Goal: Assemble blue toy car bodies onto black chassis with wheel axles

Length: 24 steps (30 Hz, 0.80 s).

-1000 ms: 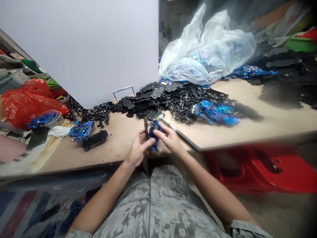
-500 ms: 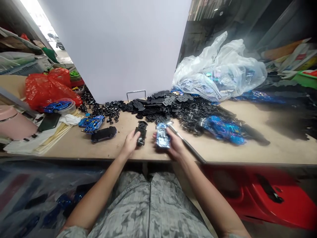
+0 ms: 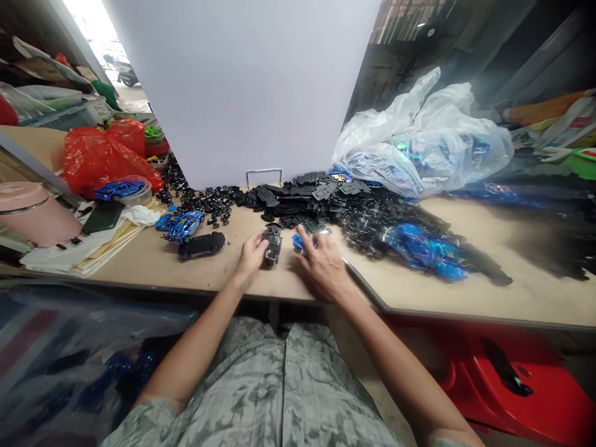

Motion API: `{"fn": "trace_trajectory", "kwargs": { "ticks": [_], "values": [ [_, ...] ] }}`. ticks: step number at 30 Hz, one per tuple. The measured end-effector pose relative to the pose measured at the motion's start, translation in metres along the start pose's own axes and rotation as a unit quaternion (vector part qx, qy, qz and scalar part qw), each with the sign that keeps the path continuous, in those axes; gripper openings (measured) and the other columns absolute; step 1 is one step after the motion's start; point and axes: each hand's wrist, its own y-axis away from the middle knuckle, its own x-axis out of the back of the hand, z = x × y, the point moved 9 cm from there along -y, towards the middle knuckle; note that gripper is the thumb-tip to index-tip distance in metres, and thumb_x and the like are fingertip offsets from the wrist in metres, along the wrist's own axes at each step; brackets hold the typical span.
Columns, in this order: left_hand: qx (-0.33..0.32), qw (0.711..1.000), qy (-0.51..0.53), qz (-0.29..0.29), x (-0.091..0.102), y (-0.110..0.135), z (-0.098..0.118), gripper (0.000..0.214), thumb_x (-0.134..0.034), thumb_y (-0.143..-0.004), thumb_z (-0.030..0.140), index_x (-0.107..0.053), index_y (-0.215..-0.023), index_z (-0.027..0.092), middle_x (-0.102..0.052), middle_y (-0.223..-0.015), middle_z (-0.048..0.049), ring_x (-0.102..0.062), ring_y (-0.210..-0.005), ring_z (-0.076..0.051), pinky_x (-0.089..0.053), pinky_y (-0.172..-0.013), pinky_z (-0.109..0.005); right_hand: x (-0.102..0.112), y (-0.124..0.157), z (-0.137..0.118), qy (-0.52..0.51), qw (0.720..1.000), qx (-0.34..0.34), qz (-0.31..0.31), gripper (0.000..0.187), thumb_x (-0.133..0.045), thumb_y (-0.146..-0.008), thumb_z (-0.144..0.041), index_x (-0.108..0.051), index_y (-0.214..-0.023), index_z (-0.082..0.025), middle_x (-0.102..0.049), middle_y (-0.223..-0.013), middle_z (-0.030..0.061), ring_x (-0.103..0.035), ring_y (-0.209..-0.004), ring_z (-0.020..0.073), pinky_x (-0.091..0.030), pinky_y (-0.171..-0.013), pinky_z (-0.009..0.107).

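My left hand (image 3: 252, 256) grips a black toy-car chassis (image 3: 272, 244) on the wooden table (image 3: 153, 267). My right hand (image 3: 323, 266) lies palm down, fingers stretched out over a blue toy-car body (image 3: 298, 243) that peeks out by the fingertips; whether it holds the body I cannot tell. Just beyond the hands spreads a heap of black chassis parts and wheels (image 3: 321, 205). A pile of shiny blue car bodies (image 3: 426, 248) lies to the right of my right hand.
Two blue toy cars (image 3: 181, 225) and a black one (image 3: 202, 245) sit left of my hands. A white board (image 3: 242, 87) stands behind the heap. A clear plastic bag (image 3: 428, 143) is back right, red bags (image 3: 107, 158) back left, a pink tub (image 3: 32, 214) far left, red plastic (image 3: 488, 366) under the table.
A second ago both hands held chassis and blue body together near my lap. They came apart; the chassis went to the table in my left hand, and my right hand turned palm down over the blue body.
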Motion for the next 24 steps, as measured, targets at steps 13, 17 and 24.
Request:
{"fn": "trace_trajectory", "kwargs": {
  "ticks": [13,17,24],
  "values": [
    [0.093,0.990,0.092,-0.058,0.021,0.027,0.003,0.039,-0.058,-0.088,0.018,-0.060,-0.125,0.007,-0.078,-0.108,-0.0209,-0.076,-0.106,-0.032,-0.060,-0.095,-0.050,0.016,0.008,0.018,-0.183,0.981,0.019,0.057,0.066,-0.067,-0.094,-0.051,-0.053,-0.151,-0.022,-0.063,-0.122,0.0162,-0.061,-0.108,0.0303,-0.053,-0.096,0.047],
    [0.056,0.996,0.053,-0.045,0.031,0.026,0.006,0.039,-0.062,-0.085,0.022,-0.062,-0.121,0.008,-0.076,-0.111,-0.0215,-0.075,-0.107,-0.033,-0.060,-0.094,-0.051,0.028,0.008,0.049,-0.353,0.921,-0.089,0.139,0.058,-0.069,-0.088,-0.064,-0.072,-0.129,-0.023,-0.070,-0.114,0.0111,-0.064,-0.104,0.0276,-0.053,-0.098,0.044],
    [-0.111,0.987,-0.092,0.071,0.046,0.021,0.031,0.058,-0.074,-0.078,0.016,-0.057,-0.133,0.020,-0.057,-0.146,-0.0147,-0.048,-0.143,-0.030,-0.039,-0.121,-0.048,-0.014,0.009,0.047,-0.631,0.739,-0.235,-0.002,0.062,-0.059,-0.091,-0.073,-0.075,-0.111,-0.017,-0.077,-0.093,0.0084,-0.070,-0.075,0.0199,-0.060,-0.067,0.033]
  ]
}}
